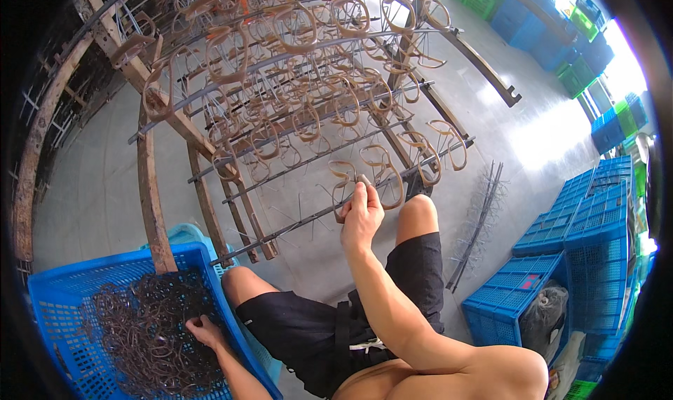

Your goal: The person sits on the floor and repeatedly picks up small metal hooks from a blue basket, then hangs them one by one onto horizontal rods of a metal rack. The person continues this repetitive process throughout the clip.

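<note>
My left hand [204, 330] is over the right side of a pile of dark, curved pieces [152, 342] in a blue plastic basket [123, 263]. Whether its curled fingers hold a piece is not clear. My right hand [364, 211] is raised in front of me at a hooked metal rod [310, 219], with its fingers closed around part of a tan, curved loop-shaped piece [343, 190]. Beside it, more tan loops [376, 155] hang on the same rod. Further rods above carry many similar loops [307, 124].
A rusty metal rack [152, 190] stands ahead with several posts. Hooked rods [476, 226] lie on the floor at the right. Blue crates [591, 216] are stacked at the right, one holding a plastic-wrapped bundle [547, 308]. Blue crates [518, 11] also stand farther back.
</note>
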{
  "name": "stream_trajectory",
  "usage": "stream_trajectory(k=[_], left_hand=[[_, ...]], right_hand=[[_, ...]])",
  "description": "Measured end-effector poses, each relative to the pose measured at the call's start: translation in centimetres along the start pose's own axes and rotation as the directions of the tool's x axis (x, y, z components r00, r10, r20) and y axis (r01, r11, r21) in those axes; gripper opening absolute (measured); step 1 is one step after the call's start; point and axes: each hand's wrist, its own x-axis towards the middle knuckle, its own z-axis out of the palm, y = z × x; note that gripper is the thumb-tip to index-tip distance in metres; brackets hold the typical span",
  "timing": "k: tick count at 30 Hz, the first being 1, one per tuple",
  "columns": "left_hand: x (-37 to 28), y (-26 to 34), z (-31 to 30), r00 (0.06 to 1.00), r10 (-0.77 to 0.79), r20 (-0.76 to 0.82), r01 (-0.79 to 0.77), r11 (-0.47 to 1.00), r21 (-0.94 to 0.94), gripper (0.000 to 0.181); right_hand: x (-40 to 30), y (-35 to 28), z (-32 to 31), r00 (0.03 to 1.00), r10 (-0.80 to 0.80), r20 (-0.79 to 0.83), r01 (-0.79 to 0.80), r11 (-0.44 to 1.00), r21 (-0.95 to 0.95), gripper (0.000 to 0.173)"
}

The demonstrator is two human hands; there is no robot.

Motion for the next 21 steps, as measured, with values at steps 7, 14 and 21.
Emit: stream_trajectory(k=[7, 14, 21], left_hand=[[0.5, -0.3, -0.1, 0.994, 0.089, -0.066, -0.097, 0.987, -0.125, 0.025], [-1.2, 2.0, -1.1, 1.000, 0.019, -0.003, -0.019, 0.973, -0.232, 0.027], [-1.6, 2.0, -1.2, 1.000, 0.020, -0.015, -0.022, 0.986, -0.166, 0.028]], right_hand=[[-0.4, -0.1, -0.6, 0.996, 0.093, -0.015, -0.084, 0.948, 0.307, 0.012], [-1.1, -0.8, -1.1, 0.998, 0.064, -0.009, -0.062, 0.982, 0.179, 0.019], [-1.1, -0.2, -1.5, 0.998, 0.059, -0.033, -0.057, 0.996, 0.068, 0.024]])
